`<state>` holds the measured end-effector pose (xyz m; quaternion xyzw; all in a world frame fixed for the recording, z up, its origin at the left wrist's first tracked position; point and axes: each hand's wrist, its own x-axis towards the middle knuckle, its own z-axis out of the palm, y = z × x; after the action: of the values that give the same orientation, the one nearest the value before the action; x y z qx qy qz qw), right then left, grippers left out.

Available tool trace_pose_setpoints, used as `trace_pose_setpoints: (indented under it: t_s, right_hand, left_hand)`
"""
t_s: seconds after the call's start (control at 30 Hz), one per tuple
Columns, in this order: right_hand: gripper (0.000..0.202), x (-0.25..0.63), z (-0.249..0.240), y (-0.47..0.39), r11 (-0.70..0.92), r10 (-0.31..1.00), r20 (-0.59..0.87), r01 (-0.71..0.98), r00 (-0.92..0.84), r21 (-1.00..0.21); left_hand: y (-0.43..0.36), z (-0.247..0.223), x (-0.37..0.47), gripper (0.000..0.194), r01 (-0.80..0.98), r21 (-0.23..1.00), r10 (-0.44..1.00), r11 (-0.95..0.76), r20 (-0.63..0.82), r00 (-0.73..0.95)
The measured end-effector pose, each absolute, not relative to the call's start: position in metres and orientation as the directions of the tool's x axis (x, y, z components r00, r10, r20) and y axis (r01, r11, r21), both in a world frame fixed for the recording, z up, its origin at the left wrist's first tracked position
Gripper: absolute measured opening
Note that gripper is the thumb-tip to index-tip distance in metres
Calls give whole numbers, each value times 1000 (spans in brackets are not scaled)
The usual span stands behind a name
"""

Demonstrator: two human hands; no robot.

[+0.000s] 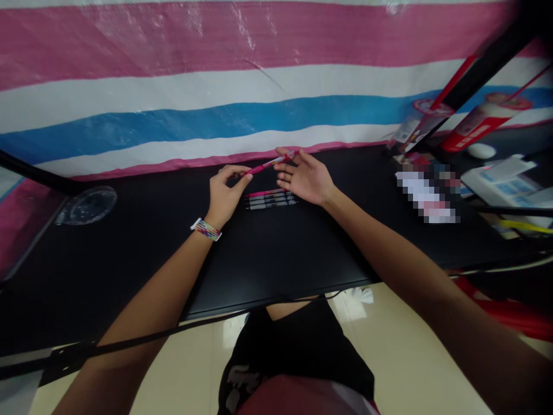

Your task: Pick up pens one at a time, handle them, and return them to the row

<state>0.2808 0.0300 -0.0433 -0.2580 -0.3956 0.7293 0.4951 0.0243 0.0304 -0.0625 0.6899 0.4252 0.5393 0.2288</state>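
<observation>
A pink-and-clear pen (272,163) is held up between my two hands, tilted with its right end higher. My left hand (227,193) pinches its lower left end between thumb and fingers. At the upper right end, my right hand (306,176) grips it between thumb and index finger, with the other fingers spread and the palm partly showing. Below the held pen, several pens (270,199) lie side by side on the black table (268,253); the top one looks pink, the others dark and clear. A colourful woven band circles my left wrist.
On the left lies a clear plastic lid (88,206). To the right stand a clear cup (415,124) with a red straw and a red-labelled cup (481,124), near a white egg-shaped object (481,151) and white packages (505,178). A striped sheet (216,86) hangs behind.
</observation>
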Motion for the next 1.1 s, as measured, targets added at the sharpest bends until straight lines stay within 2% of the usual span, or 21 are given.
trace_pose_setpoints:
  t_s: [0.13,0.3,0.43,0.5,0.57,0.7,0.83,0.97,1.1]
  right_hand:
    - [33,279,-47,30,-213,929,19,-573,-371,-792]
    - [37,280,-46,29,-130,932,71,-510,-355,-850]
    - [50,283,-49,31,-2,947,122,-384,-297,-923]
    - [47,285,-52,33,119,961,181,-279,-207,-953]
    - [35,287,-56,35,257,953,273,-128,-130,-958]
    - [16,291,-58,34,432,900,412,174,-143,-885]
    - [23,293,-61,31,520,854,462,388,-239,-761]
    - [28,297,-69,34,599,801,489,487,-345,-636]
    - [28,299,-73,37,606,796,474,518,-378,-604]
  left_hand:
    - [30,-62,25,14,336,771,828,-542,557,57]
    - [29,-61,25,14,335,779,837,-530,543,64]
    - [29,-61,24,14,337,774,833,-536,549,65]
    - [30,-60,23,14,344,772,834,-534,547,69]
    - [30,-60,22,14,351,775,843,-525,531,89]
    - [30,-60,21,15,336,810,877,-480,450,169]
    - [28,-58,18,12,425,798,905,-426,378,198]
    - [28,-57,16,12,512,760,916,-401,321,240]
    - [29,-57,16,10,576,703,908,-418,314,277]
